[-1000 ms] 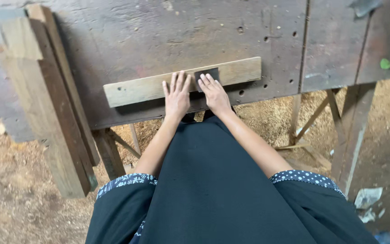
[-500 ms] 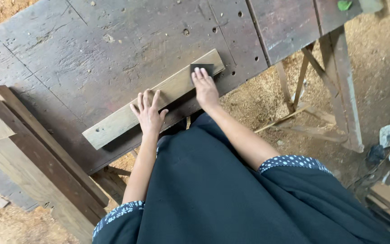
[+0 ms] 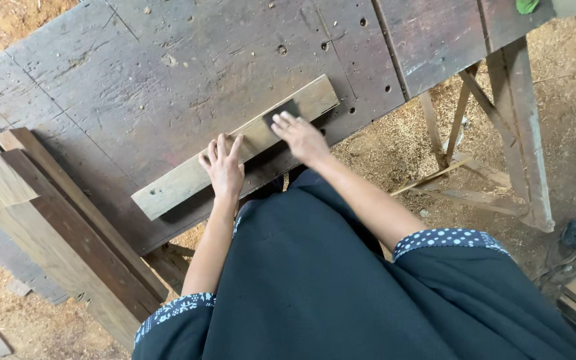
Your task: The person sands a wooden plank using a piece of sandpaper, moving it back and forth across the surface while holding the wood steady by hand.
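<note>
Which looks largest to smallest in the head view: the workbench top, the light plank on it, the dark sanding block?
1. workbench top, by far the largest.
2. light plank, lying across it.
3. dark sanding block, partly covered by the right hand.
</note>
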